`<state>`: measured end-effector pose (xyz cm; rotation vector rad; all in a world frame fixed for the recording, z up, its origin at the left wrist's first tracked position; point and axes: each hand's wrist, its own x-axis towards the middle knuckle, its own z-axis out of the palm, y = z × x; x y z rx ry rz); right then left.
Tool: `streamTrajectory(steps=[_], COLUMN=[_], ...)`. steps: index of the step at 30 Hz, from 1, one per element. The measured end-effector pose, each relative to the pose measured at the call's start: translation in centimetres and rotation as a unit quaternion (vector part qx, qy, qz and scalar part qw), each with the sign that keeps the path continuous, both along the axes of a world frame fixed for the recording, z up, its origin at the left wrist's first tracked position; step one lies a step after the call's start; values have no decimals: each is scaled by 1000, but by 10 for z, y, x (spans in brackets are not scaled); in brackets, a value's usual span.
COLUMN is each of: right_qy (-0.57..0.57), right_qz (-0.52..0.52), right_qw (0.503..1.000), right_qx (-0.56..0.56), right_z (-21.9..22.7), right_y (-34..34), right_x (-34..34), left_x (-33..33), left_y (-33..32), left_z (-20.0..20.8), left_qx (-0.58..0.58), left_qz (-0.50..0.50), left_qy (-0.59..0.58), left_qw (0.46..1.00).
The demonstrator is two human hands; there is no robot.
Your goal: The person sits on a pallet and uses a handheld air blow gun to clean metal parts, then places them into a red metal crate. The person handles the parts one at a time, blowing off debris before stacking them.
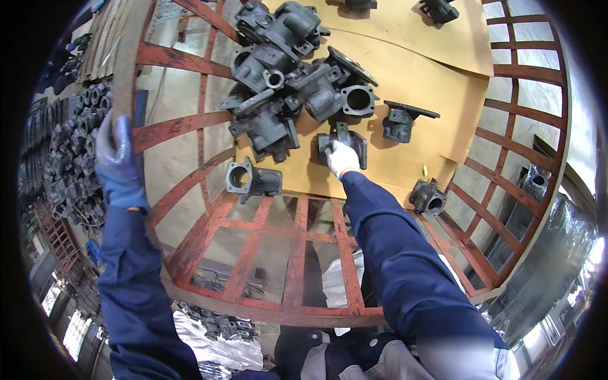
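Observation:
My left hand (117, 168), in a blue-grey glove, is closed over the top rail (126, 79) of a red metal crate on the left side. Reaching down inside the crate, my right hand (342, 158) in a white glove grips a dark grey metal casting (353, 140). Its fingertips are partly hidden against the part. Beyond it lies a heap of similar flanged castings (310, 82). A single casting with a flat flange (399, 123) stands to the right of my right hand. Another, with a round bore (253, 180), lies to its left near the crate's front.
Brown cardboard (411, 76) lines the crate floor. Red slatted sides (519, 120) surround it, with a front rail (285, 313) close to my body. One more casting (429, 197) sits in the near right corner. Outside on the left are many piled dark parts (76, 152).

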<state>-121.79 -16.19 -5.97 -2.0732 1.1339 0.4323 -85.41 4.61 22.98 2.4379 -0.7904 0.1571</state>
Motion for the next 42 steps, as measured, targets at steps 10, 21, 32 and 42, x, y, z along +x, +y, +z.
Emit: streamTrajectory(steps=[10,21,32,42], right_qy=[45,200,138,214], right_qz=[-211,-254,-211,-245], right_qw=[976,946,965,943], right_qx=[13,11,74,62], right_z=[11,-25,0,-64], right_y=[-70,-29,-8,-51], right_x=[-63,-36,-174,-292], left_x=[11,46,88,133], left_y=[19,66,95,144], left_z=[-2,3,-7,0], left_qx=[7,142,68,57], left_qz=[18,-51,-43,-1], left_qy=[33,39,158,243], left_qw=[999,988,984,968])
